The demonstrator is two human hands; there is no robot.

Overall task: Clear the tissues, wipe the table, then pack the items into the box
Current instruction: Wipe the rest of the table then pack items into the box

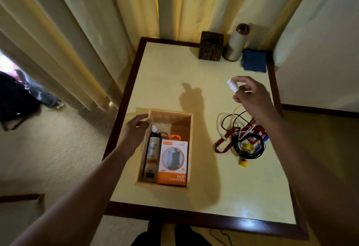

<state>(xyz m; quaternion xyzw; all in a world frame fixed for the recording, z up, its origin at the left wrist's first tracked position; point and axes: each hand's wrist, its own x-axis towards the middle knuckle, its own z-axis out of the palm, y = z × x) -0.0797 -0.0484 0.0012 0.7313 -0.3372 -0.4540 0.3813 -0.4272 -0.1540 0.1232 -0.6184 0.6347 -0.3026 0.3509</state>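
Note:
An open wooden box sits on the left half of the table. Inside it lie an orange charger package, a tall dark spray bottle and a small white-capped bottle. My left hand hovers at the box's left wall, fingers relaxed, holding nothing. My right hand is raised over the right side of the table and pinches a small white bottle. Below it lies a tangle of black and white cables with a red strap, yellow pieces and a blue item.
At the table's far edge stand a dark woven tissue holder, a tall pale cylinder with a brown top and a folded blue cloth. Curtains hang behind and to the left. A white wall or bed flanks the right.

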